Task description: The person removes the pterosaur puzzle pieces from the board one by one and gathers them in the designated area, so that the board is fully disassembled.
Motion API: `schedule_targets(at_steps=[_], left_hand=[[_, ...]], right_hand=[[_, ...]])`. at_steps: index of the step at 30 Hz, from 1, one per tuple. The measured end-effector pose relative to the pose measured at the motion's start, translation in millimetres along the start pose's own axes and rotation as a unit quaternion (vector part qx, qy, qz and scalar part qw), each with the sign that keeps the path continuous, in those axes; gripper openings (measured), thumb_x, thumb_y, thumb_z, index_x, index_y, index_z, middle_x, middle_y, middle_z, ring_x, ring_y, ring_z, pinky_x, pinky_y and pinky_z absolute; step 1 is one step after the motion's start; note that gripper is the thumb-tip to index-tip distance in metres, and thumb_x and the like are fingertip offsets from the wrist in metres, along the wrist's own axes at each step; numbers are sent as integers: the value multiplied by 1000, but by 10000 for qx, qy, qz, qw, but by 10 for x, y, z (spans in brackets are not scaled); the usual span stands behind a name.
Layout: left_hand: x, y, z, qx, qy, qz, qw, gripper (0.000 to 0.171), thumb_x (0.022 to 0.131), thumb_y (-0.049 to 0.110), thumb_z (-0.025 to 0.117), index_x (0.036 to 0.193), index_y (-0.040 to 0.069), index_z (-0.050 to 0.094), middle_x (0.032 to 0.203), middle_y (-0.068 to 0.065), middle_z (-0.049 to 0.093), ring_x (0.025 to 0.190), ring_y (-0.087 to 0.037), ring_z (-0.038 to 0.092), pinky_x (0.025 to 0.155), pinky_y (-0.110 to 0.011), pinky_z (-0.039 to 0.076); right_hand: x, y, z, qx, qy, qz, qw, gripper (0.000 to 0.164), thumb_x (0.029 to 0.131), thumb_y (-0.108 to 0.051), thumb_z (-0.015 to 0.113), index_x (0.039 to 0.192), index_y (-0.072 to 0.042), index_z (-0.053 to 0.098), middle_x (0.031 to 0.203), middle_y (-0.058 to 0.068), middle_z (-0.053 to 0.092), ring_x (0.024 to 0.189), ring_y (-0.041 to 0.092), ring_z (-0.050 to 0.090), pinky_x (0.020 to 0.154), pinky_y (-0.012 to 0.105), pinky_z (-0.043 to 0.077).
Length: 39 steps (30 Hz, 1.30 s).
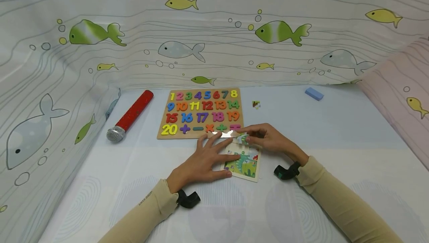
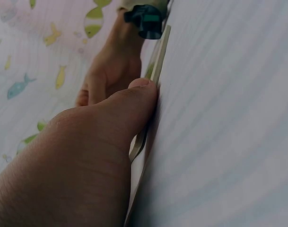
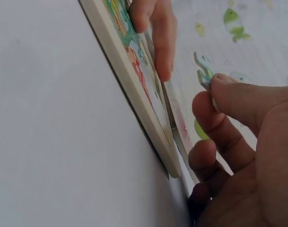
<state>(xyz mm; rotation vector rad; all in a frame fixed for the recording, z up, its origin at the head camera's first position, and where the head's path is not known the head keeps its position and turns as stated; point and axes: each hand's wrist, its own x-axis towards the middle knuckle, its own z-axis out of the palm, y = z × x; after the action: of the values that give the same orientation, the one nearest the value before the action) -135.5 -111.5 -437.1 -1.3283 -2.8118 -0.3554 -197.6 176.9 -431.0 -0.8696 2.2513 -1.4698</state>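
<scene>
My right hand [image 1: 268,137] pinches a small jigsaw puzzle piece [image 3: 205,73] between thumb and index finger, raised off the puzzle in the right wrist view. Below it lies a wooden-framed jigsaw puzzle [image 1: 249,168] with a green dinosaur picture, its upper part bare. My left hand [image 1: 207,161] spreads its fingers over the puzzle's left side, the index finger reaching toward the number board and another finger lying across the picture. In the left wrist view, the left thumb [image 2: 139,85] rests against the edge of the frame.
A number board [image 1: 201,111] with colourful digits lies just beyond the hands. Left of it is a red microphone [image 1: 134,112] with a silver head. Another puzzle piece [image 1: 256,104] lies to the board's right, and a blue block [image 1: 314,93] sits at the back right.
</scene>
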Motion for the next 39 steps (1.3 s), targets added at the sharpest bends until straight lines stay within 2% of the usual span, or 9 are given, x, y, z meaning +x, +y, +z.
schedule_targets(at_steps=[3, 8, 15, 20, 25, 32, 39], left_hand=[[0, -3, 2, -2, 38, 25, 10000, 56, 95, 69, 49, 147, 48, 50, 171, 2, 24, 158, -36, 14, 117, -70, 9], [-4, -3, 0, -3, 50, 18, 10000, 57, 94, 69, 51, 147, 48, 49, 171, 2, 24, 158, -36, 14, 117, -70, 9], [-2, 6, -1, -19, 23, 26, 10000, 56, 95, 68, 50, 147, 48, 50, 170, 0, 26, 158, -38, 13, 117, -70, 10], [-7, 5, 5, -46, 47, 37, 10000, 57, 94, 68, 52, 146, 46, 52, 170, -1, 28, 158, -39, 14, 117, -70, 10], [-4, 4, 4, -161, -10, 4, 9999, 58, 92, 69, 54, 144, 45, 54, 170, 0, 26, 159, -38, 9, 118, -69, 9], [6, 3, 8, -347, -22, -52, 9994, 57, 91, 68, 57, 143, 43, 55, 170, 0, 26, 160, -37, 6, 119, -67, 6], [4, 3, 15, -166, 154, -125, 9997, 57, 89, 70, 58, 140, 45, 58, 166, -1, 34, 158, -36, 13, 118, -68, 10]], right_hand=[[-1, 5, -6, -34, 147, -103, 9998, 33, 100, -9, 64, 132, -9, 69, 90, 7, 66, 79, 15, 54, 71, 24, 46], [4, 40, -26, -51, 384, -144, 9991, 29, 98, -11, 67, 127, -9, 71, 90, 7, 69, 77, 13, 56, 71, 23, 47], [-5, 104, -83, -320, 875, -76, 9956, 26, 97, -13, 69, 122, -10, 74, 87, 5, 68, 73, 13, 52, 65, 23, 43], [-26, 141, -144, -358, 1137, 7, 9929, 24, 98, -14, 69, 121, -11, 74, 98, 8, 71, 76, 13, 53, 68, 22, 45], [-46, 183, -203, -429, 1308, -70, 9905, 25, 98, -12, 67, 123, -10, 73, 112, 10, 75, 77, 12, 54, 70, 22, 45], [-58, 200, -276, -609, 1536, -29, 9863, 24, 99, -14, 67, 122, -11, 74, 109, 10, 75, 79, 13, 54, 70, 22, 45], [-93, 247, -412, -809, 1916, 208, 9779, 26, 100, -16, 66, 124, -10, 73, 96, 11, 70, 75, 13, 51, 67, 23, 42]])
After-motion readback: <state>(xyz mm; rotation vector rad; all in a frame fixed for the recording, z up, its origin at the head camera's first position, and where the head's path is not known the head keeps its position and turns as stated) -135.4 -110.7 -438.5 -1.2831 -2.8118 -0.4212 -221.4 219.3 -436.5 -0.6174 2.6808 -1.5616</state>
